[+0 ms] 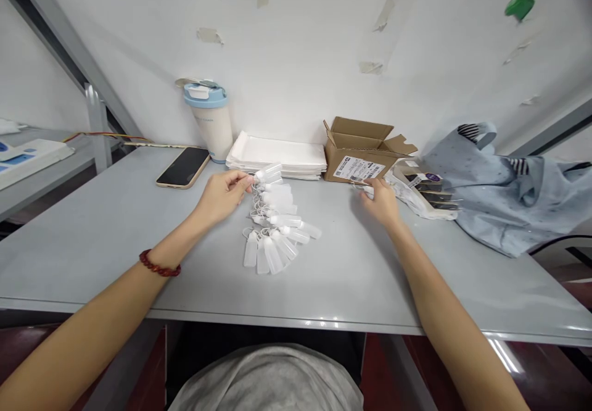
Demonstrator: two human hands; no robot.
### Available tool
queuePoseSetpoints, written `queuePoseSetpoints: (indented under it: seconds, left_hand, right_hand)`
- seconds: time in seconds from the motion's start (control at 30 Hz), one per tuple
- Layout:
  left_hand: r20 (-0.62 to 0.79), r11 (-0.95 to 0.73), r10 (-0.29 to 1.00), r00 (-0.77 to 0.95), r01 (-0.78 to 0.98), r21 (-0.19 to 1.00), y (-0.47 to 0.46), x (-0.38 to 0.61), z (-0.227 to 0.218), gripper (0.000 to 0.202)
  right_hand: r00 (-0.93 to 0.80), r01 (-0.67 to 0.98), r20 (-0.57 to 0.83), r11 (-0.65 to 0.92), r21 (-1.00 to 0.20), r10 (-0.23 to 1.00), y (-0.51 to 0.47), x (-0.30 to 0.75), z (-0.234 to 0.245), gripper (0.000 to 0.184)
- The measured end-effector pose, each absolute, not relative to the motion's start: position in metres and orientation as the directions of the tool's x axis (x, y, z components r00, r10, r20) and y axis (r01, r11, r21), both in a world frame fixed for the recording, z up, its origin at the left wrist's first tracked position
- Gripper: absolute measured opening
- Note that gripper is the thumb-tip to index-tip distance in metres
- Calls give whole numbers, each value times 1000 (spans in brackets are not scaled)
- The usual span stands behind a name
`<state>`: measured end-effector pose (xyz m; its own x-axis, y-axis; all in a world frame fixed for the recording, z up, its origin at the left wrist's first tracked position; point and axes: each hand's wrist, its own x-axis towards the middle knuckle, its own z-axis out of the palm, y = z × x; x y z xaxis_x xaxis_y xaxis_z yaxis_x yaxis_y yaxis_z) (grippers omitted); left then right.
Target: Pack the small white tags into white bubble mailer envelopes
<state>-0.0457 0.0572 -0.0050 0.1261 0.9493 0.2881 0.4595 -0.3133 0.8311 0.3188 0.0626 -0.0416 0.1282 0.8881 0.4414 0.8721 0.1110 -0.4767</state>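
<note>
White tags (277,197) (overlapping) beside left hand (222,196).

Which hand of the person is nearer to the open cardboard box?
Right. The right hand is just in front of the cardboard box; the left hand is farther off to the left, at the pile of translucent plastic pieces.

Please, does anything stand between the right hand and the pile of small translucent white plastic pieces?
Nothing visible does: only the smooth grey tabletop shows between the right hand and the small translucent white plastic pieces. The open brown cardboard box stands farther back, outside that path.
</note>
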Motion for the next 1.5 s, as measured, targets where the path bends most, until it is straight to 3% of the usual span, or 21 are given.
queuePoseSetpoints:
  seconds: [0.13,0.3,0.6,0.93,1.2,1.5]
  left_hand:
    - [335,-329,938,91,541,774,71,-49,-18,24]
    - [351,-340,931,100,590,733,76,-45,-24,25]
    - [334,-319,939,79,556,768,76,-46,-27,32]
    - [361,-311,933,1,509,803,63,-44,-17,27]
    - [287,-355,927,241,318,879,25,-19,2,31]
    - [222,-308,916,334,234,922,18,-13,6,27]
  right_hand:
    - [138,923,413,35,-384,900,71,337,-56,44]
    - [147,946,387,-16,-324,910,74,343,-64,42]
    - [101,935,365,38,-353,925,76,342,-60,36]
    - [13,843,420,216,-493,907,47,289,-26,30]
    - [-150,635,479,456,-624,865,6,235,-4,24]
    - [-354,527,512,620,-581,782,-16,206,2,20]
